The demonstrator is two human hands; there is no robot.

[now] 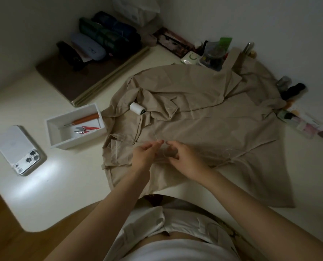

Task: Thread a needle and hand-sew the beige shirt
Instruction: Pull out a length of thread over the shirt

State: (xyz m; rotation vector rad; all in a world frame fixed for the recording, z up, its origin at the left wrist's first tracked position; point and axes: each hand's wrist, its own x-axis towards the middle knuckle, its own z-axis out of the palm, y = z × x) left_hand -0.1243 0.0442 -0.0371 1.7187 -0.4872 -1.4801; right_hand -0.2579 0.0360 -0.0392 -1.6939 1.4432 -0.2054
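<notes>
Head view: two hands meet fingertip to fingertip above the beige shirt (204, 117).
The left hand (147, 153) pinches a pale thread (155, 135) between thumb and forefinger. Just beside it, the right hand (184, 160) has curled fingers nearly touching the left's; whether they hold a needle I cannot tell. The shirt lies spread under both hands. A white spool (137, 108) rests on it beyond the pinch, and a white box (53, 132) stands farther left.
</notes>
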